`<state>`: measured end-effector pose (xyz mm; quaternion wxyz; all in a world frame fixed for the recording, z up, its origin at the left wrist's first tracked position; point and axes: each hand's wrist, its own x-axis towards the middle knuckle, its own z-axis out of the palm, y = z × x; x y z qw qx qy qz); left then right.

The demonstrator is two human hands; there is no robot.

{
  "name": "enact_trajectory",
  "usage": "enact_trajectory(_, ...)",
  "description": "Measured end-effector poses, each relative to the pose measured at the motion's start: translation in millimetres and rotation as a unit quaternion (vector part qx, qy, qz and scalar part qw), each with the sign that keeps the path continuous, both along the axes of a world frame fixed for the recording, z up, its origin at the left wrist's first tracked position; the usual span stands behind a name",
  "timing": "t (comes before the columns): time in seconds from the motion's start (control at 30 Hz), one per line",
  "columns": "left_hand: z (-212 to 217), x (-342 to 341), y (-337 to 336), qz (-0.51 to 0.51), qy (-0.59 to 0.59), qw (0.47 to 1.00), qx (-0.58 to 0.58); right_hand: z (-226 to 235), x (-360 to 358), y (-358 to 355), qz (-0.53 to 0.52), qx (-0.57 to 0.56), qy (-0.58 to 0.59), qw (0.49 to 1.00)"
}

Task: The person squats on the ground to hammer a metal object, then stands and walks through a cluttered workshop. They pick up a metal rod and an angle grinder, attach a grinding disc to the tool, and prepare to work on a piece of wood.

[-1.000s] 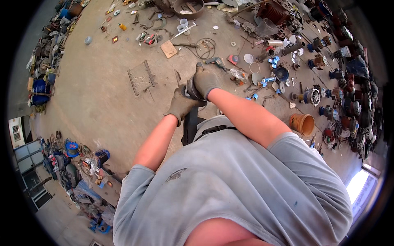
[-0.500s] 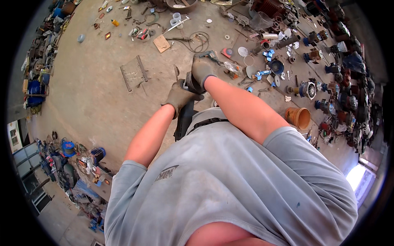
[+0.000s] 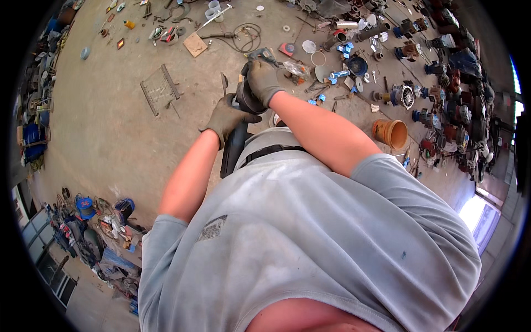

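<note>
Both of my hands wear grey-brown work gloves and meet ahead of my waist on a dark, hollow, rounded part [image 3: 250,102]. My right hand [image 3: 262,82] is closed over its far right side. Lower and to the left, my left hand [image 3: 228,117] is closed against its near side, with the thumb stretched to the right. What kind of part it is cannot be made out, since the gloves cover much of it. A thin dark flat piece [image 3: 224,83] shows just beyond the left hand. Beyond the right glove lies a dark green power tool [image 3: 265,54], partly hidden.
On the floor ahead lie a rusty toothed metal frame [image 3: 159,90], a wooden square [image 3: 194,44] and a coiled cable [image 3: 248,37]. An orange bucket [image 3: 390,134] stands to the right, near several motors [image 3: 401,97]. A blue reel [image 3: 85,206] sits among clutter at left.
The view has shifted, so floor items appear farther left and higher. Both hands keep hold of the dark part, and their grip looks much the same.
</note>
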<state>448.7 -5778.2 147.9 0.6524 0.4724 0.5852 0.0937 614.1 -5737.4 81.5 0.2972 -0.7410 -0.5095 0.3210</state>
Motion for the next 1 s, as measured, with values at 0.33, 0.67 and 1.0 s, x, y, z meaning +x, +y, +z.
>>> enact_trajectory(0.33,9,-33,10,0.014,-0.267,0.962,-0.049,114,22,-34,0.197,0.064,0.017,0.978)
enact_trajectory(0.67,39,-43,13,0.027,-0.215,0.976,0.008,195,-4,-39,0.306,0.054,-0.198,0.93)
enact_trajectory(1.0,18,-63,5,0.027,-0.263,0.964,0.01,202,-17,-37,0.363,0.176,-0.08,0.912)
